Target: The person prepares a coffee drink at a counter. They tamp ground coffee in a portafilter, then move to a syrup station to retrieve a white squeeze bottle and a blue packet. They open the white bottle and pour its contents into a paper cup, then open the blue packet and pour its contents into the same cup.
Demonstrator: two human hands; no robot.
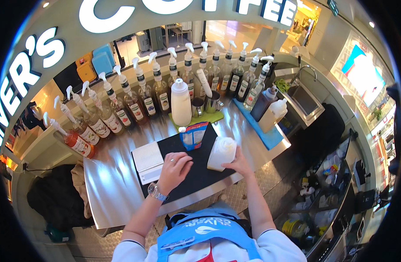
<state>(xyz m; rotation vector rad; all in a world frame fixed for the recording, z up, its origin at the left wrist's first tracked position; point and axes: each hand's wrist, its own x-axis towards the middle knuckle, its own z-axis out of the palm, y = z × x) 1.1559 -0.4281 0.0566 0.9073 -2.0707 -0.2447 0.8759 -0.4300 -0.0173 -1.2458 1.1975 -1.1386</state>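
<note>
My right hand holds a whitish translucent plastic bottle or jug near the right edge of a black mat. Above the mat, to the left, hovers my left hand, fingers loosely curled with nothing seen in them; a metal watch is on that wrist. Beside it lies an open notebook with ruled pages. A blue and red pouch with a white cap stands at the mat's far edge. Behind the pouch, a white squeeze bottle is upright on a green cloth.
Syrup bottles with white pumps line the counter's back edge. Two metal pitchers stand on the green cloth. At right are a blue cloth under jugs with pale and dark contents, and a metal sink.
</note>
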